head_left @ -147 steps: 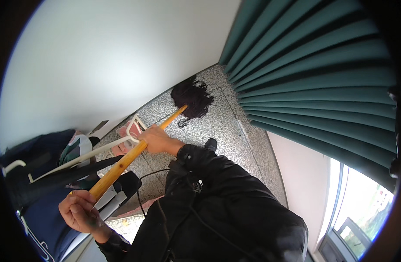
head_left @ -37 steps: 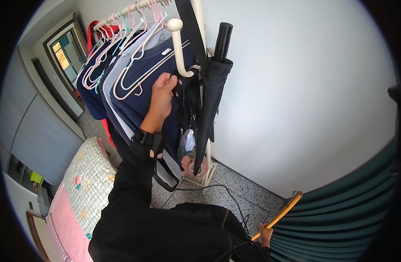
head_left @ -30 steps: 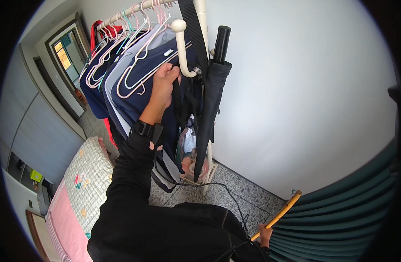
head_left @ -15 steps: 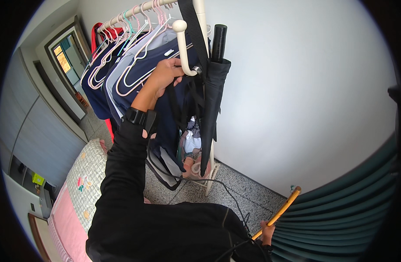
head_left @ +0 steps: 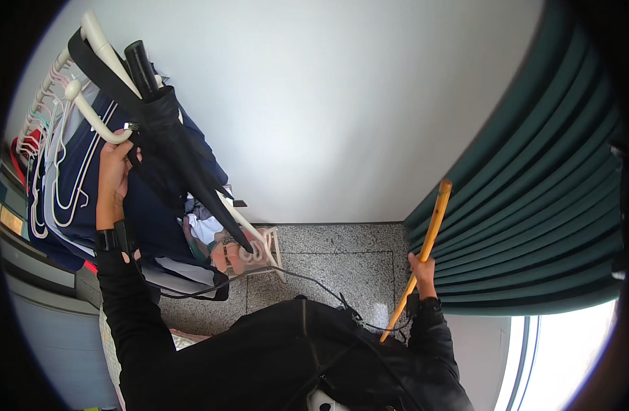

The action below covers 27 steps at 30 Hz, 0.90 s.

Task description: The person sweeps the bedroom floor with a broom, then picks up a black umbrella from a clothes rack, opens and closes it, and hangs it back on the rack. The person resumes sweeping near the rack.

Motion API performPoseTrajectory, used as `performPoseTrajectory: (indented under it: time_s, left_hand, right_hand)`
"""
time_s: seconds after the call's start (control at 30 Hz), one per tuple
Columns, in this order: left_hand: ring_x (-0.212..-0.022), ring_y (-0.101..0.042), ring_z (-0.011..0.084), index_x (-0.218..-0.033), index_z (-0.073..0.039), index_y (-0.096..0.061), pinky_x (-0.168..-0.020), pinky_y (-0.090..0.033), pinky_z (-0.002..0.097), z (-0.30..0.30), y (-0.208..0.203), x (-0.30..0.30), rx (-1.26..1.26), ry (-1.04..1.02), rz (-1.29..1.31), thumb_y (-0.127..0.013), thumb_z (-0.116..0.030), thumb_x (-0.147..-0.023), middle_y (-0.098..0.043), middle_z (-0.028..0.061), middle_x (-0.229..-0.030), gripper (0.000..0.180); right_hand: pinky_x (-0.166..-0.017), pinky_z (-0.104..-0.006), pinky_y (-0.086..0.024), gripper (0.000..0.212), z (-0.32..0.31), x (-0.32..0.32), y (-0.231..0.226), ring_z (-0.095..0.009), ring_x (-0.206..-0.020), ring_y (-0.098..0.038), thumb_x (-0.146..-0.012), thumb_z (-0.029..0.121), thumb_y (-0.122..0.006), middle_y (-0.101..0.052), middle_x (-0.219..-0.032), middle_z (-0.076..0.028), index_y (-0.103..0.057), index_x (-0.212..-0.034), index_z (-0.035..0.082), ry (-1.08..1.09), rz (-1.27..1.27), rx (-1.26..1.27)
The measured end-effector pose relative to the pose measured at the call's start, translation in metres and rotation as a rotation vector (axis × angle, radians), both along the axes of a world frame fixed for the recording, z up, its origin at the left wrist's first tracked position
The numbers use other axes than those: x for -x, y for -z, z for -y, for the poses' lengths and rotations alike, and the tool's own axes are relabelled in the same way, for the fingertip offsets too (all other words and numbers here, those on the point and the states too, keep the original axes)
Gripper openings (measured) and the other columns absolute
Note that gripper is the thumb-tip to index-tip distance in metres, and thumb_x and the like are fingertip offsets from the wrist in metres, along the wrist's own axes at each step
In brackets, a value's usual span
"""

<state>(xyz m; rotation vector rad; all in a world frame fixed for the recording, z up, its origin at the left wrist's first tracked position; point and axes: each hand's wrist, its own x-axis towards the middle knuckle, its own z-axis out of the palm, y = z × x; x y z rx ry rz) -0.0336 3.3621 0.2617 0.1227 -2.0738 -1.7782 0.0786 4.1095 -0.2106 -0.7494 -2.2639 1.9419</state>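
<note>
My left hand is raised to the curved cream hook at the end of the clothes rack. Its fingers are curled just under the hook's tip, against dark straps and cloth, and what they grip is hidden. A folded black umbrella hangs slanted beside that hand, its black handle pointing up. On the right, my right hand is wrapped round a yellow wooden stick. The stick stands at a tilt, upper end away from me, in front of the green curtain.
Navy and pale garments hang on pink and white hangers along the rack. Below are a low rack with pinkish items and a pile of cloth. A dark cable crosses in front of me. Ahead is a white wall.
My view has swung right, so the rack now lies further left and more curtain shows. My left hand stays at the hook. The stick in my right hand stands more upright.
</note>
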Motion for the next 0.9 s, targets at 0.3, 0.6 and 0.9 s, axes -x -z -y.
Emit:
performPoseTrajectory:
  time_s: [0.3,0.6,0.9]
  left_hand:
    - [-0.075,-0.062,0.0128,-0.102,-0.005,-0.066,-0.070,-0.048,0.0268,-0.028,-0.025,-0.017,0.080,-0.243,-0.176,-0.071,-0.008,-0.095,-0.069,0.0037,-0.087,0.009]
    - [-0.054,-0.050,0.0077,-0.096,-0.004,-0.065,-0.050,-0.038,0.0228,-0.049,-0.054,-0.027,-0.014,-0.052,-0.232,-0.061,-0.011,-0.099,-0.061,0.0010,-0.072,0.008]
    - [-0.053,-0.049,0.0078,-0.092,-0.004,-0.063,-0.052,-0.039,0.0225,-0.039,-0.073,-0.041,-0.038,-0.047,-0.245,-0.062,-0.012,-0.100,-0.056,-0.0016,-0.068,0.011]
  right_hand:
    - [-0.054,-0.0314,-0.044,0.028,-0.009,0.067,-0.017,-0.012,-0.057,-0.053,-0.093,0.020,-0.079,-0.056,-0.067,-0.002,-0.059,-0.082,0.004,0.101,-0.025,0.001]
    - [-0.067,-0.0413,-0.053,0.027,-0.034,0.153,0.007,-0.024,-0.072,-0.064,-0.090,0.022,-0.077,-0.066,-0.084,-0.010,-0.063,-0.096,0.000,0.118,0.006,-0.305]
    - [-0.085,-0.0436,-0.050,0.049,-0.061,0.214,0.023,-0.031,-0.096,-0.063,-0.095,0.020,-0.066,-0.064,-0.113,-0.017,-0.054,-0.135,-0.006,-0.010,0.148,-0.209]
